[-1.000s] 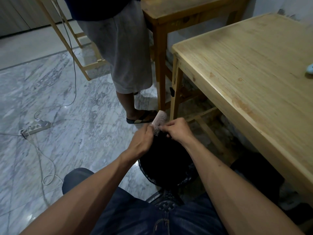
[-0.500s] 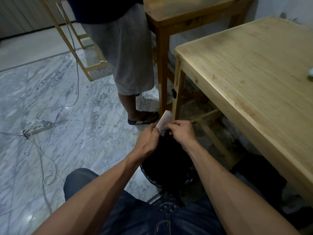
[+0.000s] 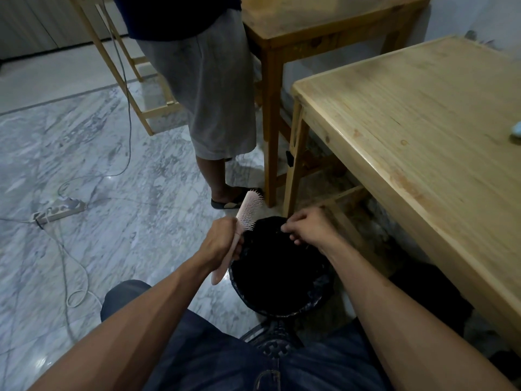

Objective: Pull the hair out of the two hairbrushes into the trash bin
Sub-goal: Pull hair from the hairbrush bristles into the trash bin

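My left hand (image 3: 222,244) grips the handle of a pink hairbrush (image 3: 249,211), held upright with its bristles facing right, at the left rim of the trash bin. The round bin (image 3: 315,294) has a black liner and stands on the floor between my knees. My right hand (image 3: 307,225) hovers over the bin's far rim, a hand's width right of the brush, fingertips pinched together. Whether hair is between those fingers is too dark to tell. A pale object (image 3: 516,128), perhaps the second brush, shows at the table's right edge.
A light wooden table (image 3: 423,131) fills the right side, a darker wooden table (image 3: 310,21) stands behind it. A person in grey shorts (image 3: 208,88) and sandals stands just beyond the bin. A power strip (image 3: 57,210) with cables lies on the marble floor at left.
My right hand has pulled away from the brush bristles to the right, over the bin. The brush has tilted more upright in my left hand, its handle now showing.
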A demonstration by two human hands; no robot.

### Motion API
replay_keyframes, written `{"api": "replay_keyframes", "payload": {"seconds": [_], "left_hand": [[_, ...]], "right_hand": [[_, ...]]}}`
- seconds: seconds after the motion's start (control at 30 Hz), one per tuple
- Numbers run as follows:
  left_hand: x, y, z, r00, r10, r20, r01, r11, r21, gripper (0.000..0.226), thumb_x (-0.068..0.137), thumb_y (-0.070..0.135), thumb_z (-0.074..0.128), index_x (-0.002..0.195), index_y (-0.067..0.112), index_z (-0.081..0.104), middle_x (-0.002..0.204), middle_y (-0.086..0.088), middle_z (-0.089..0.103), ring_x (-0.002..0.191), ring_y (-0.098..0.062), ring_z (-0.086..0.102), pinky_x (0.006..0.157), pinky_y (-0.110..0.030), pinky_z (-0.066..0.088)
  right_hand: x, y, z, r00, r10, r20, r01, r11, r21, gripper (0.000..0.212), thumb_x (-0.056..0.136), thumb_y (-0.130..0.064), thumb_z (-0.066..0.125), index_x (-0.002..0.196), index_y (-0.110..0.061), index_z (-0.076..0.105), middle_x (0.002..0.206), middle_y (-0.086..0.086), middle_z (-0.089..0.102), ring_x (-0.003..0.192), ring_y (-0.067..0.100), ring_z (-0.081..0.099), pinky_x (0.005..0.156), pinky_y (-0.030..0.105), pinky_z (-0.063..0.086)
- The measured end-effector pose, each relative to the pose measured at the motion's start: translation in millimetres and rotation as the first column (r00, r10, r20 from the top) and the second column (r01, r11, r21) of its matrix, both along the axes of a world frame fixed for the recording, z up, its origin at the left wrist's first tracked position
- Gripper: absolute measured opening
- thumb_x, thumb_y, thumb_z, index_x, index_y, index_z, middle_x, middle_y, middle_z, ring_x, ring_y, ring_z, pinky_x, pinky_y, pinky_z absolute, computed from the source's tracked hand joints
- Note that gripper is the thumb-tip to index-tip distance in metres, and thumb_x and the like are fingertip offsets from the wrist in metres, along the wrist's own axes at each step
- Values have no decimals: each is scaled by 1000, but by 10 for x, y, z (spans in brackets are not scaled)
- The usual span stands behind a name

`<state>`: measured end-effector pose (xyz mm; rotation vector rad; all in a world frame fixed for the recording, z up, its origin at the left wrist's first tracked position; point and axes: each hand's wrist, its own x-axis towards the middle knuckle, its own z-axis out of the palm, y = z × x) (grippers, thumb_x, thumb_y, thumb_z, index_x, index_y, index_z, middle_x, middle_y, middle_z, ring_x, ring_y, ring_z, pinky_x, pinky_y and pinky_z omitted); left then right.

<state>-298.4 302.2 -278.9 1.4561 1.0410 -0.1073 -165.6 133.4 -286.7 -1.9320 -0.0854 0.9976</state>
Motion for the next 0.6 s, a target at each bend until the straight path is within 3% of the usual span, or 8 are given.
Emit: {"api": "replay_keyframes", "payload": {"seconds": [0.13,0.3,0.37,0.43,0.5,0.6], "left_hand": [[18,-31,28,998,-36,42,41,991,-126,44,97,29,31,79,-1,59,66,-17,57,51,-27,53,54,-37,48],[35,-96,61,992,-104,65,113,982,-151,41,97,27,31,81,0,58,59,-11,58,46,-23,52,46,-30,49],[26,-119,84,973,-208,97,219,968,-122,31,95,20,37,80,2,57,61,-11,59,47,-22,53,46,-29,49],[-1,-127,95,934,-332,131,339,940,-30,12,90,4,47,90,6,58,73,-15,61,58,-25,56,52,-32,51],[-21,-122,86,901,-416,123,415,909,35,27,85,-6,51,103,12,58,81,-16,61,67,-28,57,55,-32,53],[-29,-103,70,916,-400,37,396,914,86,27,87,-7,53,104,15,58,84,-15,60,63,-20,57,51,-27,53]], "right_hand": [[-86,60,-67,990,107,93,-104,994,-45,21,88,-24,78,107,-18,70,98,0,69,85,14,65,58,26,50],[-161,162,-35,998,62,31,-64,995,74,28,97,-34,66,120,-17,68,101,0,72,78,13,69,57,22,56],[-166,171,-42,999,45,-5,-44,993,114,29,96,-33,68,114,-9,71,100,4,75,73,11,69,55,19,55],[-141,175,-61,1000,-15,-20,17,991,131,22,96,-25,70,98,-4,76,84,4,74,61,7,64,52,16,51],[-113,182,-76,999,-45,12,44,994,99,22,96,-23,69,80,-9,74,69,1,69,52,5,57,48,15,47],[-78,174,-84,996,-82,26,80,994,72,26,98,-22,64,76,-11,71,63,0,63,51,8,54,49,18,45]]}}
